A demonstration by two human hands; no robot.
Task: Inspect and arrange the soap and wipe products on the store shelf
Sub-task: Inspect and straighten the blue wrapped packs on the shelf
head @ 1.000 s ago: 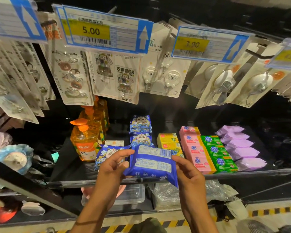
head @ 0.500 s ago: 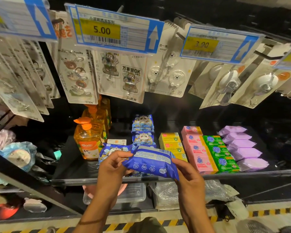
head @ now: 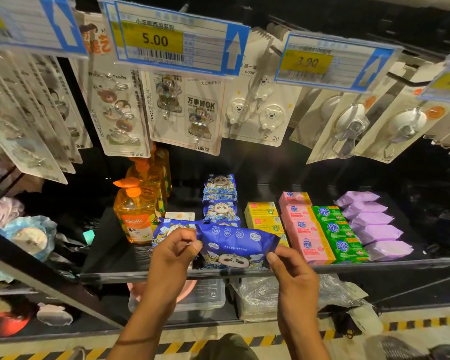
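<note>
A: While the left hand (head: pixel 174 255) is pinching one end, what is the right hand (head: pixel 294 281) doing?

B: It is pinching the other end of the same wipe pack (head: pixel 235 246).

A: Where is the pack sitting?

B: It is hanging over the shelf's (head: pixel 387 264) front edge, near the middle, just before a row of like packs (head: pixel 220 201).

A: And beside it?

B: Bottles (head: pixel 135 216) are standing toward the left edge. Yellow boxes (head: pixel 263 216), pink soaps (head: pixel 304 231), green soaps (head: pixel 334 231) and purple packs (head: pixel 369 224) are lining up toward the right edge.

Hanging hook packs (head: pixel 257 113), price tags (head: pixel 155 40)
</note>
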